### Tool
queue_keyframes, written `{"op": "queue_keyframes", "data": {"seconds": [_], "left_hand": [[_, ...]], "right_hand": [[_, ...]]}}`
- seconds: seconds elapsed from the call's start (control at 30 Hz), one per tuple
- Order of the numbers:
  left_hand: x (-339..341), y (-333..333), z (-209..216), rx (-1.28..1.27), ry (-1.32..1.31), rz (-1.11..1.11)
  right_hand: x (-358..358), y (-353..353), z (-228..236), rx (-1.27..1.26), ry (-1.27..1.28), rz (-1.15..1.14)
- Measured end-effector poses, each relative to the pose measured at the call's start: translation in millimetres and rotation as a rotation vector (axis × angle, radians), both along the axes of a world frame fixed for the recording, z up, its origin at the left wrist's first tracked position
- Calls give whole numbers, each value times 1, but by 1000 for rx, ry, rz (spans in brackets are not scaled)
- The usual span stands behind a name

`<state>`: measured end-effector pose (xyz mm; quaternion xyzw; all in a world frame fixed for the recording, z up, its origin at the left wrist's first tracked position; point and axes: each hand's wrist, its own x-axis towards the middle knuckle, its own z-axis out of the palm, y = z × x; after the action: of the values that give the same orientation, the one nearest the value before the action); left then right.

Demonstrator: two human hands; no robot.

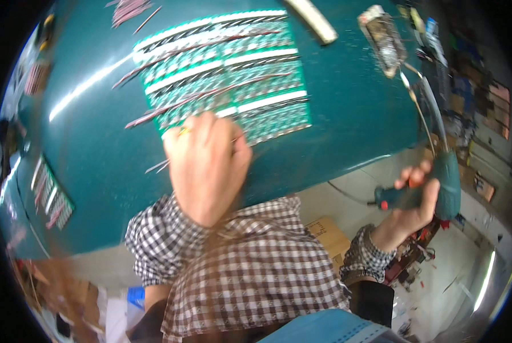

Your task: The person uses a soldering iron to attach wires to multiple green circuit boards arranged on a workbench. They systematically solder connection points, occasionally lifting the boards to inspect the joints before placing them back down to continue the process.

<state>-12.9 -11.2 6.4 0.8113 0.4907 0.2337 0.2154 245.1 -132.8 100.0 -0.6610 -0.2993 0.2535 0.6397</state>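
My left hand [207, 163] rests at the near left edge of a panel of green circuit boards [273, 117]. Its fingers are curled closed, and whatever they hold is hidden beneath them. Thin wire ends [157, 167] poke out to the left of this hand. Dark reddish wires [147, 118] lie across the panel in rows, their ends past its left edge. Off the table's right edge, my right hand [418, 211] is wrapped round the handle of a green soldering gun [448, 186]. The gun's long metal tip points up toward a small, dirty metallic tray [384, 43].
A pink wire bundle [131, 10] lies at the far left of the green table [358, 126]. Another small board piece [51, 194] with wires is at the left. A pale bar [313, 22] lies beyond the panel. A cardboard box [328, 237] stands on the floor.
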Motion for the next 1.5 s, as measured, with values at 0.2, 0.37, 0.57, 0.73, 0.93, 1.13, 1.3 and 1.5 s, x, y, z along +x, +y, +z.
{"op": "queue_keyframes", "data": {"seconds": [0.2, 0.37, 0.57, 0.73, 0.93, 1.13, 1.3, 1.5], "left_hand": [[6, 1, 3, 7, -58, -31], [7, 0, 5, -1, -35, -21], [5, -1, 7, 1, 11, -16], [7, 0, 8, -8, 18, -38], [6, -1, 9, -59, 18, -32], [6, -1, 8, -38, 11, -28], [6, 0, 8, -8, 17, -30], [4, 0, 7, -11, 14, -30]], "right_hand": [[88, 23, -46, -273, -1078, -78], [94, 32, -63, -324, -1351, 75], [83, 24, -36, -377, -1353, 159], [109, 35, -32, -422, -1463, 185], [94, 20, -38, -326, -922, 108], [99, 42, -41, -177, -190, -171], [96, 37, -44, -244, -261, -177], [73, -3, -22, -96, 76, -143]]}}
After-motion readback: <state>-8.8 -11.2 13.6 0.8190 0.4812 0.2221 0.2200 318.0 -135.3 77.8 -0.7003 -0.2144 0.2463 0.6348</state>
